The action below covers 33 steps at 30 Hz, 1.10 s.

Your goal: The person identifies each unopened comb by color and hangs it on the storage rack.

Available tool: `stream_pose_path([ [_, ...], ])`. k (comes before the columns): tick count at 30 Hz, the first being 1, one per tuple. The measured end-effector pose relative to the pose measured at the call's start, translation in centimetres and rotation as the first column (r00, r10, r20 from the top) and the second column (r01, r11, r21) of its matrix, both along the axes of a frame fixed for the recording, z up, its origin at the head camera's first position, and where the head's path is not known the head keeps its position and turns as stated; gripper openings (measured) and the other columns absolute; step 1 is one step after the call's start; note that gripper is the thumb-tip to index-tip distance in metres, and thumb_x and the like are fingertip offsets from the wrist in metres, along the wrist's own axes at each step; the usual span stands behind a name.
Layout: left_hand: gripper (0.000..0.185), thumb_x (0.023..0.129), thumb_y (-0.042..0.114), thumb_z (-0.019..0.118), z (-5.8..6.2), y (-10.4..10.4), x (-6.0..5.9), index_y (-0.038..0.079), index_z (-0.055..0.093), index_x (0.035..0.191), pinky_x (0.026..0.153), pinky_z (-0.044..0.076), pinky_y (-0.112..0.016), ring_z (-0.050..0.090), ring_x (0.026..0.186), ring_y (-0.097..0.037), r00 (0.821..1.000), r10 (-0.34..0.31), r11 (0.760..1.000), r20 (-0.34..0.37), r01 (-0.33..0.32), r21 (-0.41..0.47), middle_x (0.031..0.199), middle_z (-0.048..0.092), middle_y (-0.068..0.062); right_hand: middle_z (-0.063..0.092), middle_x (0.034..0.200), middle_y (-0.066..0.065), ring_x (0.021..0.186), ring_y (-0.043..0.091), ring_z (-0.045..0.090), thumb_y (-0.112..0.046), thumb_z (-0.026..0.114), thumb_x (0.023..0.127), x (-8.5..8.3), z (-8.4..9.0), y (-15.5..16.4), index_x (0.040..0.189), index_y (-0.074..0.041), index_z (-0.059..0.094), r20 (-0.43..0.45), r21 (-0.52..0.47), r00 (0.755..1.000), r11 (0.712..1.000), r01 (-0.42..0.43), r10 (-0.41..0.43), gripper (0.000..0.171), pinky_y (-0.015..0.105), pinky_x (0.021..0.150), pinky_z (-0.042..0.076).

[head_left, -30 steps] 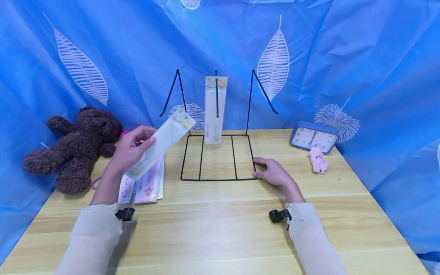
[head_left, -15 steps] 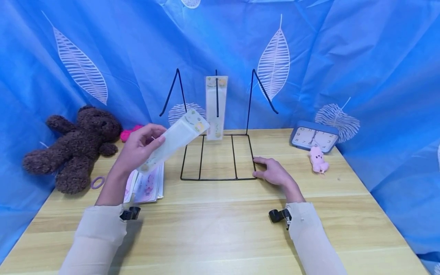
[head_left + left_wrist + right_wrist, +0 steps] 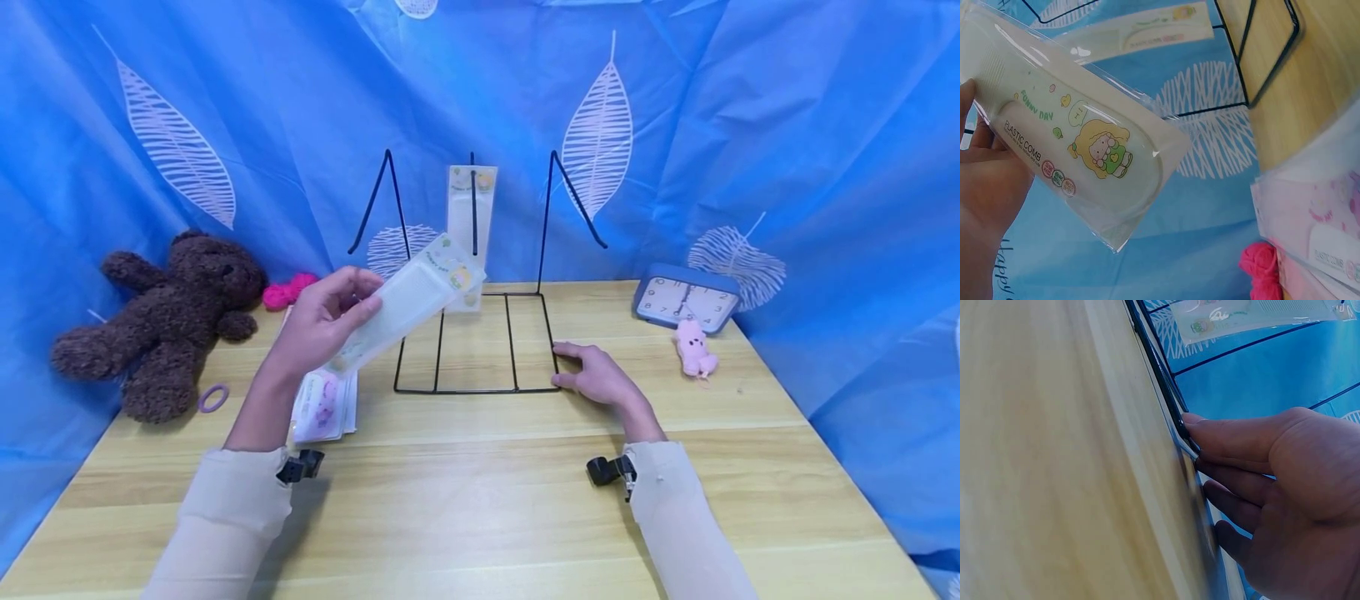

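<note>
Backdrop: blue cloth point(image 3: 480, 75), creased, hung behind the table point(image 3: 465, 542) and along both its sides. White leaf prints point(image 3: 597, 142) were scattered over it, some slender and pointed, others rounder. Left wrist view showed dark lettering point(image 3: 1005, 270), "Happy" legible. Tabletop was pale wood, grain running crosswise. Light was bright, leaving a soft sheen toward the near middle.

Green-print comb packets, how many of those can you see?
2: the held packet in the left hand, and the hanging packet on the black rack. More may be hidden behind that one or in the pile of pink packets.
</note>
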<state>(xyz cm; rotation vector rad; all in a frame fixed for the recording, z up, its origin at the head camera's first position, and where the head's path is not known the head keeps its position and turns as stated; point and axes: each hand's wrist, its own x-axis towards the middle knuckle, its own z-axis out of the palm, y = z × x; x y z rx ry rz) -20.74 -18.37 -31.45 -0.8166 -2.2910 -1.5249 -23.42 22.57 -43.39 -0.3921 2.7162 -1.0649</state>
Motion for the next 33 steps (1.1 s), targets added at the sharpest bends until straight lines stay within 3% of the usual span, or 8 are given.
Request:
stream_pose_path([
  [10,0.021,0.099,-0.002,0.060,0.6,0.8,0.3,-0.001,0.066,0.119,0.069,0.053,-0.027,0.065,0.081,-0.020,1.000,-0.009,1.000,-0.021,0.010,0.029,0.098,0.067,-0.014,0.041,0.155,0.021,0.145,0.042,0.031,-0.019,0.073,0.094,-0.2,-0.2,-0.3,0.147,-0.002,0.049,0.001,-0.011,1.000,1.000,-0.011,0.011,0.061,0.056,0.118,0.022],
  [23,0.019,0.101,0.003,0.060,0.7,1.7,0.0,-0.001,0.065,0.119,0.072,0.052,-0.029,0.062,0.087,-0.022,1.000,0.002,0.999,0.029,-0.003,0.033,0.102,0.067,-0.015,0.040,0.155,0.021,0.145,0.043,0.030,-0.019,0.073,0.094,-0.1,0.1,0.0,0.147,-0.002,0.049,0.011,-0.006,1.000,1.000,0.007,-0.007,0.061,0.057,0.118,0.021],
  [33,0.011,0.100,0.010,0.065,-0.7,3.4,-1.0,0.000,0.066,0.103,0.077,0.056,-0.031,0.062,0.093,-0.024,0.980,-0.017,0.998,0.196,0.029,-0.058,0.103,0.066,-0.013,0.040,0.155,0.021,0.146,0.042,0.030,-0.017,0.072,0.094,0.0,0.1,0.0,0.148,-0.002,0.048,0.014,-0.007,1.000,1.000,0.004,-0.004,0.060,0.057,0.118,0.020],
])
